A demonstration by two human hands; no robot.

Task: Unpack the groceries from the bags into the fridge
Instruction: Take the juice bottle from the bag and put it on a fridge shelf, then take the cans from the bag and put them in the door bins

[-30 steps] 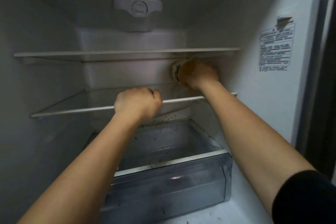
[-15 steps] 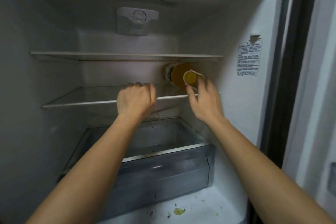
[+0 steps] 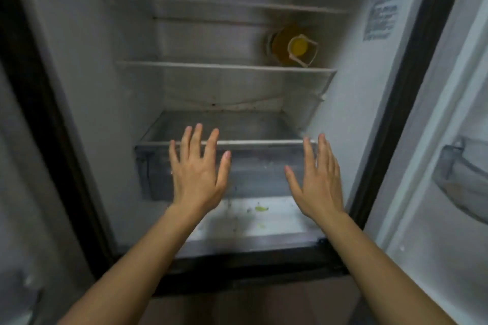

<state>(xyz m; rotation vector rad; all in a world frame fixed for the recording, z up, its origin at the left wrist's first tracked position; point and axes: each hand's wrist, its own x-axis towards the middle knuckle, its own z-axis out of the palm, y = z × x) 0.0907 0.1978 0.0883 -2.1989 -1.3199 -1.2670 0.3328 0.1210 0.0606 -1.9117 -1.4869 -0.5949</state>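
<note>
Nearest the camera, two bare forearms reach forward into the open white fridge [image 3: 105, 87]. The left hand [image 3: 196, 174] and the right hand [image 3: 317, 179] are both spread flat with fingers straight, backs toward the camera, holding nothing. They hang in front of the clear plastic crisper drawer [image 3: 258, 174], fingertips about level with its rim; whether they touch it I cannot tell. Below the hands, the white fridge floor [image 3: 285, 221] carries a small green scrap [image 3: 261, 209] and some dark crumbs. Above the drawer runs the lower glass shelf [image 3: 224, 66], and on its right rear part lies the one grocery in sight – a yellow-orange plastic bottle [image 3: 281, 54] on its side, close to the right wall. Its long axis runs front to back, with the yellow cap [image 3: 298, 46] and white loop handle [image 3: 311, 57] facing out toward the person. So it lies up and to the right of both hands, and the right hand is plainly the nearer one should it need straightening. It looks settled, though a round body on glass could roll. The upper glass shelf [image 3: 224, 4] beyond it is bare. No bags show in view, so the next item must come from outside the frame.
</note>
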